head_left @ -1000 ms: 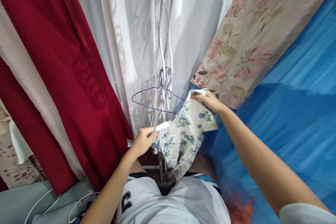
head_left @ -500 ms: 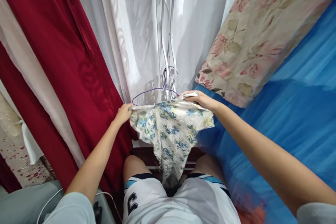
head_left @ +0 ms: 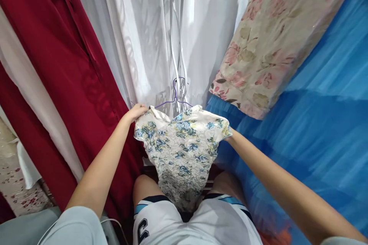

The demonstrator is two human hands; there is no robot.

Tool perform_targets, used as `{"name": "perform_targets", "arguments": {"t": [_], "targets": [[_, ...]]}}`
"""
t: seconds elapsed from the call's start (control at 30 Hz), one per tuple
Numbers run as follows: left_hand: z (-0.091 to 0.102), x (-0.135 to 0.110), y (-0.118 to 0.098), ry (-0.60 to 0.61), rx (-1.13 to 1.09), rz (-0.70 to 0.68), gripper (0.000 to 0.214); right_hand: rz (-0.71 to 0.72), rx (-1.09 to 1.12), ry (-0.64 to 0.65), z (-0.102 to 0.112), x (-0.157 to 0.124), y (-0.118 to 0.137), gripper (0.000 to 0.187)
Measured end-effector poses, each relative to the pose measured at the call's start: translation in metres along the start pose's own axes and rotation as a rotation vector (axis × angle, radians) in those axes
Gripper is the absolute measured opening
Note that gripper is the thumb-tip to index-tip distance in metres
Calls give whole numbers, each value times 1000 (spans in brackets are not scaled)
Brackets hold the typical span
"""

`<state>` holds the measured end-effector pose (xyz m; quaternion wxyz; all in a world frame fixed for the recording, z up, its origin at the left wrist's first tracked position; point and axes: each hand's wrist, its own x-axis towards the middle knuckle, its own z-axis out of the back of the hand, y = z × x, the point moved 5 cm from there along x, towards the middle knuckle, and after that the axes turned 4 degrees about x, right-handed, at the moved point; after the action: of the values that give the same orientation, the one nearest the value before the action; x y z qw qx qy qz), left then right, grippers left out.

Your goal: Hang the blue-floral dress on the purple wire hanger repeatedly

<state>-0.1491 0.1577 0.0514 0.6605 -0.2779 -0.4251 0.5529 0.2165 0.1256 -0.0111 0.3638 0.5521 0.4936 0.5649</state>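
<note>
A cream top with blue and yellow flowers (head_left: 184, 149) hangs in front of me with short sleeves and an open neck. A thin purple clothes hanger (head_left: 175, 99) shows at the neckline, its shoulder bar running down into the top and its hook upright above. My left hand (head_left: 139, 111) is closed on the top's left shoulder, thumb side against the cloth. At the other side my right hand (head_left: 230, 134) goes up behind or inside the right sleeve. Only its wrist shows there; the fingers are hidden by the fabric.
White curtains (head_left: 143, 38) with long white straps (head_left: 176, 46) hang ahead. Red cloth (head_left: 66, 65) hangs on the left. Floral beige cloth (head_left: 264, 46) and blue tulle (head_left: 310, 122) are on the right. A grey padded seat (head_left: 28, 226) with a white cable lies lower left.
The top has spread wider and its neckline now shows open around the hanger. My right hand has gone from the shoulder's upper edge to behind or inside the sleeve.
</note>
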Motion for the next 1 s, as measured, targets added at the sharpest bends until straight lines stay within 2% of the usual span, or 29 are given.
{"name": "perform_targets", "arguments": {"t": [0.1, 0.2, 0.27, 0.33, 0.43, 0.5, 0.57, 0.63, 0.7, 0.73, 0.8, 0.87, 0.93, 1.0], "targets": [[-1, -12, -5, -19, -50, -55, 27, 207, 118, -275, 21, -28, -5, 45], [-14, -27, -30, 11, -57, -226, 34, 432, 169, -531, 36, -46, 5, 39], [-22, -36, -51, 3, 31, -397, 34, 463, 182, -542, 36, -39, 20, 37], [-25, -41, -65, -75, 178, -500, 33, 456, 205, -516, 32, -27, 44, 34], [-19, -35, -62, -307, 310, -423, 36, 369, 131, -360, 12, -22, 79, 29], [-15, -28, -47, -427, 205, -301, 42, 350, -32, -174, -14, -39, 95, 35], [-17, -23, -28, -469, 37, -202, 49, 379, -268, 132, -46, -68, 101, 53], [-25, -22, -16, -465, -70, -163, 57, 439, -466, 429, -74, -99, 96, 50], [-40, -27, -14, -413, -139, -177, 61, 531, -611, 541, -88, -115, 86, 45], [-51, -32, -18, -361, -185, -194, 62, 585, -673, 525, -90, -116, 80, 52], [-78, -45, -34, -199, -355, -234, 64, 686, -798, 443, -94, -110, 67, 80], [-109, -63, -57, 6, -644, -255, 56, 769, -904, 392, -100, -100, 51, 103], [-135, -80, -81, 157, -913, -248, 41, 820, -975, 330, -103, -93, 38, 113], [-154, -95, -100, 279, -1020, -205, 33, 830, -1020, 260, -98, -92, 31, 109]]}}
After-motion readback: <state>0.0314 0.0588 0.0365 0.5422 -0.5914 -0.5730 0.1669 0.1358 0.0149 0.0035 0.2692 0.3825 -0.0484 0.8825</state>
